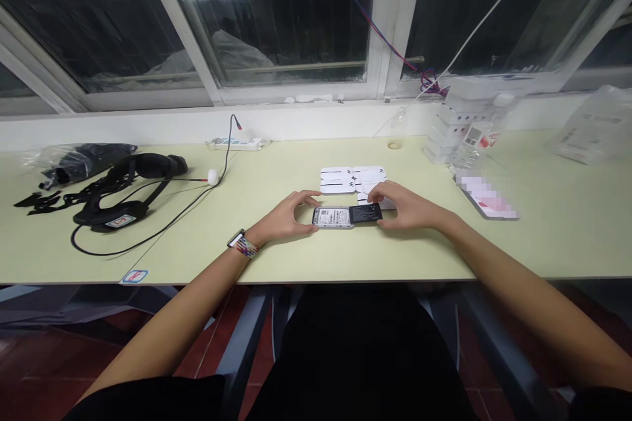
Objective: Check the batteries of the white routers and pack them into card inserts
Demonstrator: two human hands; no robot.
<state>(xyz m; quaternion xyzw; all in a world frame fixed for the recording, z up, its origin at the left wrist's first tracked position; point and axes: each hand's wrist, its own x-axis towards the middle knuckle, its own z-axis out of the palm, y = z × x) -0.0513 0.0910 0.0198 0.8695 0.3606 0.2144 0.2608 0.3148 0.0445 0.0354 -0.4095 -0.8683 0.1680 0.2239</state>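
Note:
My left hand [289, 216] grips the left end of a small grey device [334, 217], its thumb and fingers closed on opposite edges. A white label with printed codes faces up on that device. Pinched between the thumb and fingers of my right hand [402, 205] is a flat black battery [366, 212]. The battery's left edge meets or slightly overlaps the device's right end; I cannot tell which. Just behind them lie several white rectangular pieces with black stripes [338, 180], partly covered by the right hand.
On the left, a black headset [113, 210] and its cable spread over the pale table [276, 260]. A power strip [239, 143] lies by the wall. To the right are white boxes [439, 135], a plastic bottle [474, 141], a phone-shaped item [486, 196] and a plastic bag [595, 125].

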